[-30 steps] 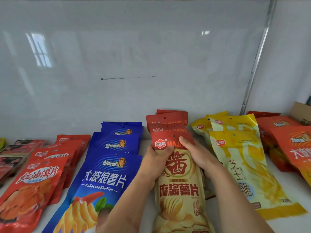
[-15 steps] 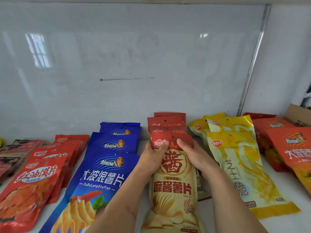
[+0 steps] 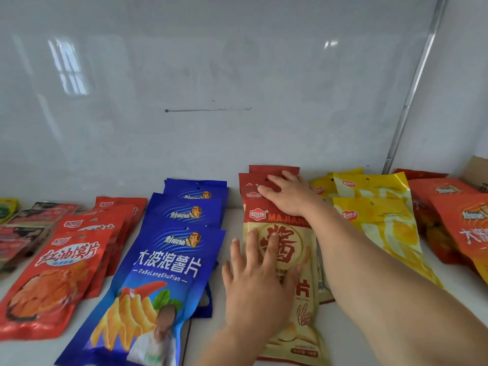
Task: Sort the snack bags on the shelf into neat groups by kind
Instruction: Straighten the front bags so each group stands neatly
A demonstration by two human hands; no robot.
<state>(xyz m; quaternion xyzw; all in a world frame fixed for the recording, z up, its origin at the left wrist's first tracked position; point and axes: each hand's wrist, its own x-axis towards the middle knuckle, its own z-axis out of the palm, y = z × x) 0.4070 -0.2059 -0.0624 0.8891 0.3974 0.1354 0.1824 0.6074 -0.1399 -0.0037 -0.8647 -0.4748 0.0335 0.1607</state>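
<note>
Both flat — left hand [image 3: 260, 283] and right hand [image 3: 289, 196] press spread-fingered on glossy, crinkled sesame chip bags [image 3: 295, 262]

This looks like a shop, or a mock-up of one: a white shelf [image 3: 351, 313] carries many sealed snack bags laid flat in overlapping rows by kind. Red bags [image 3: 56, 276] lie toward the left edge, blue bags [image 3: 169, 265] next, cream-and-red bags [image 3: 303, 307] in the middle, yellow bags [image 3: 380, 228] and orange bags [image 3: 462, 228] toward the right edge. Several copies of each kind, all with printed branding and hang holes, point to stock on display rather than a home cupboard. A glossy white back panel [image 3: 211, 75] with a metal strip [image 3: 412, 88] closes the rear, and a cardboard box [image 3: 475, 173] sits at the back right corner.
</note>
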